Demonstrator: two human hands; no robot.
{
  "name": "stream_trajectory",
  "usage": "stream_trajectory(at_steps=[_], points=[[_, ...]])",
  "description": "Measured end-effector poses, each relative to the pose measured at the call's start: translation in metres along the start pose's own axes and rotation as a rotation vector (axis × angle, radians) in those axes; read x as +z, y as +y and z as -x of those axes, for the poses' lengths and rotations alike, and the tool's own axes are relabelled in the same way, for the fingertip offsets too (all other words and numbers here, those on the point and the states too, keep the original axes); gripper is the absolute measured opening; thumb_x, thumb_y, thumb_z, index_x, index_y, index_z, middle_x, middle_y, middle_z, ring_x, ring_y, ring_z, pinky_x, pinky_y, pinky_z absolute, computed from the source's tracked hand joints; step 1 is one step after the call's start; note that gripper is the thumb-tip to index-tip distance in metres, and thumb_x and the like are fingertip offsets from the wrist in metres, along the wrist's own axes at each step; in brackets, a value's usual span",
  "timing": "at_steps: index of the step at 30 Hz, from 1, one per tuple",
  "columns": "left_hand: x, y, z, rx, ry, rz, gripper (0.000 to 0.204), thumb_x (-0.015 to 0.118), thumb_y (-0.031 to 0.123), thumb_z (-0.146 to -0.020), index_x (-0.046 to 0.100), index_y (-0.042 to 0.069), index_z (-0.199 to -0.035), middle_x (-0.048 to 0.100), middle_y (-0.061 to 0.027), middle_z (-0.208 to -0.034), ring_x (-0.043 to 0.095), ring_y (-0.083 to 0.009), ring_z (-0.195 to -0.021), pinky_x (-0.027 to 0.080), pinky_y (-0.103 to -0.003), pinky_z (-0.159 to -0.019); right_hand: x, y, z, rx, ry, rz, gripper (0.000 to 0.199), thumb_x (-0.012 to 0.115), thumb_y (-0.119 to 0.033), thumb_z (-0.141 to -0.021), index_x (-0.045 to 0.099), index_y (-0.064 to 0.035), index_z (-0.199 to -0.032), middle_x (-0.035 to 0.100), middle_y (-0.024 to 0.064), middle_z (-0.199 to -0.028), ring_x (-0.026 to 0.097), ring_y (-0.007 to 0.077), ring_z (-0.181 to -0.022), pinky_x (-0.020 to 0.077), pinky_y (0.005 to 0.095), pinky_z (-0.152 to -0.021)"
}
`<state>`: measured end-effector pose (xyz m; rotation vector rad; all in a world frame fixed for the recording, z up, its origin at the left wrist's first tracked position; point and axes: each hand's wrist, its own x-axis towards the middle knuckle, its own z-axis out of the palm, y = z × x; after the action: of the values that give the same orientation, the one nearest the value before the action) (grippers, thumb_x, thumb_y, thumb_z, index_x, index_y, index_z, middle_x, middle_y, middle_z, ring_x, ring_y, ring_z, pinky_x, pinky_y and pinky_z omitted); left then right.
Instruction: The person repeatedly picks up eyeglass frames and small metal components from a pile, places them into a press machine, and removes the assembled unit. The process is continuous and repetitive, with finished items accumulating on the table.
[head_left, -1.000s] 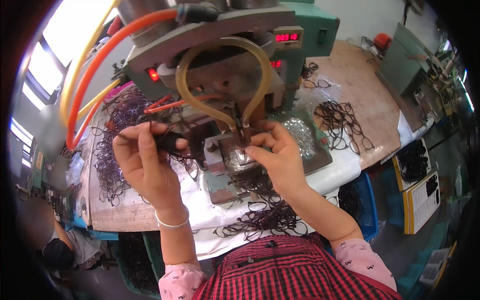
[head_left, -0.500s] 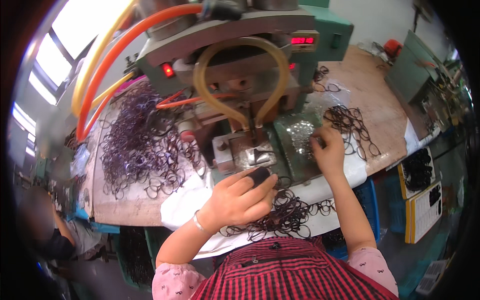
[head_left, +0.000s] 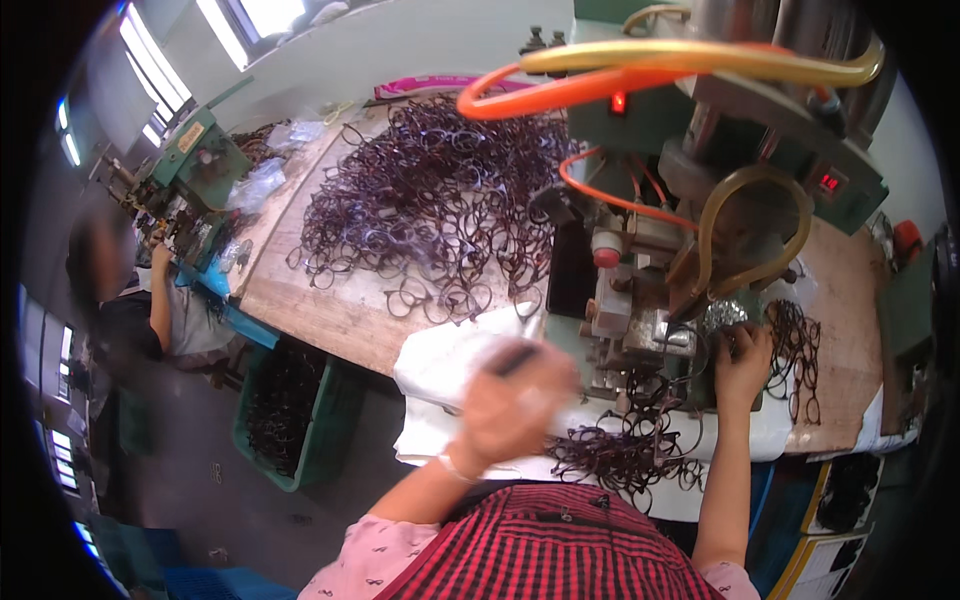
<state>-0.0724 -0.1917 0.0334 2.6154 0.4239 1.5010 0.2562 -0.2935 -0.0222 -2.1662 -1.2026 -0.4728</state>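
We see a workbench (head_left: 330, 320) of pale wood bearing a green bench machine (head_left: 700, 170) with orange and yellowish hoses (head_left: 600, 85) looped over its top. The left hand (head_left: 515, 400) is blurred, raised over a white cloth (head_left: 440, 365) at the near edge of the bench; its fingers are curled, and a small dark piece (head_left: 515, 358) shows at their tips, seemingly pinched, though the blur keeps us from telling how firmly it is held or what it is. The right hand (head_left: 742, 362) rests at the foot of the machine, just beside a crinkled clear bag (head_left: 722, 316), with its fingers bent down onto the surface; we cannot tell whether it grips anything. A large heap of dark spectacle frames (head_left: 440, 200) covers the far left part of the bench, well apart from both hands. A smaller tangle of frames (head_left: 625, 450) lies on the near edge between the two forearms, and another small cluster (head_left: 800, 350) lies just right of the right hand. A green crate (head_left: 330, 425) of frames stands below the bench at left. Beyond it, another person (head_left: 150, 310) sits at a second green machine (head_left: 185, 165).
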Motion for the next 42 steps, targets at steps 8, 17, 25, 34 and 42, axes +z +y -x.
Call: stream_trajectory(at_steps=[8, 17, 25, 34, 42], points=[[-0.065, -0.119, 0.018, -0.517, -0.308, -0.372, 0.023, 0.074, 0.000, -0.075, 0.075, 0.013, -0.094, 0.055, -0.0121, -0.139, 0.051, -0.0330, -0.126, 0.039, -0.040, -0.105, -0.003, -0.002, -0.011, -0.001, 0.034, -0.145, 0.009, 0.067, -0.008, -0.078, 0.067, -0.0073, -0.087, 0.062, 0.0124, -0.089, 0.058, 0.0339, -0.088, 0.0461, 0.0425, -0.079], [-0.022, -0.129, 0.000, -0.315, 0.138, -0.245, 0.034, 0.067, -0.009, -0.080, 0.075, 0.010, -0.108, 0.073, -0.0075, -0.109, 0.071, -0.0183, -0.088, 0.055, -0.028, -0.073, -0.016, 0.012, 0.005, 0.104, 0.054, -0.240, 0.012, 0.068, -0.007, -0.083, 0.072, -0.0017, -0.094, 0.067, 0.0130, -0.088, 0.063, 0.0276, -0.081, 0.0486, 0.0353, -0.074], [-0.029, -0.074, -0.039, -0.676, 0.361, 0.426, 0.030, 0.040, 0.026, -0.107, 0.050, 0.003, -0.090, 0.061, -0.0083, -0.078, 0.063, -0.0141, -0.073, 0.051, -0.024, -0.068, -0.061, -0.019, 0.023, 0.591, -0.074, -0.861, 0.017, 0.074, -0.003, -0.079, 0.073, -0.0002, -0.096, 0.070, 0.0059, -0.089, 0.063, 0.0131, -0.083, 0.0491, 0.0252, -0.078], [-0.002, -0.016, -0.072, -0.840, 0.342, 1.023, 0.014, 0.044, 0.020, -0.105, 0.051, 0.009, -0.110, 0.049, -0.0051, -0.092, 0.047, -0.0125, -0.074, 0.042, -0.022, -0.060, -0.058, -0.104, -0.029, 0.127, -0.060, -0.861, 0.014, 0.074, -0.007, -0.079, 0.072, -0.0029, -0.092, 0.071, 0.0083, -0.091, 0.066, 0.0188, -0.086, 0.0509, 0.0302, -0.078], [0.024, -0.025, -0.121, -0.377, 0.431, 0.891, 0.011, 0.057, 0.005, -0.097, 0.049, 0.004, -0.105, 0.055, -0.0076, -0.098, 0.055, -0.0141, -0.088, 0.047, -0.027, -0.080, -0.044, -0.123, -0.025, 0.370, -0.201, -1.419, 0.042, 0.071, -0.003, -0.080, 0.052, 0.0012, -0.118, 0.069, 0.0077, -0.096, 0.063, 0.0107, -0.089, 0.0482, 0.0240, -0.079]])
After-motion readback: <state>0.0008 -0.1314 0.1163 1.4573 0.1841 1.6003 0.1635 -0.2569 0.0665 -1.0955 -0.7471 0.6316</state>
